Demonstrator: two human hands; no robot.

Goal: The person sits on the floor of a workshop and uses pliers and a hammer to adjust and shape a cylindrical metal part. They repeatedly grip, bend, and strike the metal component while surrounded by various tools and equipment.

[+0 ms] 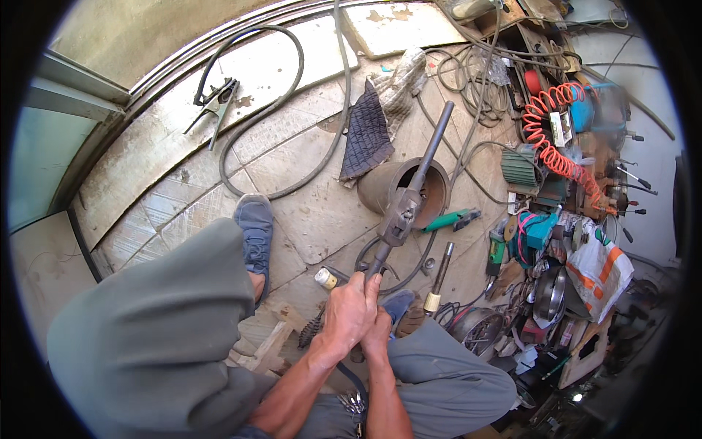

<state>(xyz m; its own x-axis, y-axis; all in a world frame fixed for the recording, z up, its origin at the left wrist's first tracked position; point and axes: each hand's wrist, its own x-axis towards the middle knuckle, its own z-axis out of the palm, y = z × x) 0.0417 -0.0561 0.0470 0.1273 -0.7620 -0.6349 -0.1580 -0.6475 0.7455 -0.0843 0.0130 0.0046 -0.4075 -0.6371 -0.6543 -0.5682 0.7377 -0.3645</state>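
Observation:
I am sitting with both hands wrapped around the lower end of a long dark metal shaft [433, 143]. My left hand [348, 311] grips it higher up, and my right hand [381, 333] is tucked just under and behind it. The shaft slants up and to the right, with a bulky grey jointed fitting [400, 216] at its middle. Its upper part passes over a rusty metal cylinder [376, 189] that stands on the tiled floor.
A dark cloth [365, 135] lies beyond the cylinder. Black cable [292, 88] loops past a welding clamp [216, 102]. A green tool [447, 219], a wooden-ended punch [439, 274] and an orange coiled hose [548, 139] edge a heap of tools at right. My blue shoe [254, 227] rests left.

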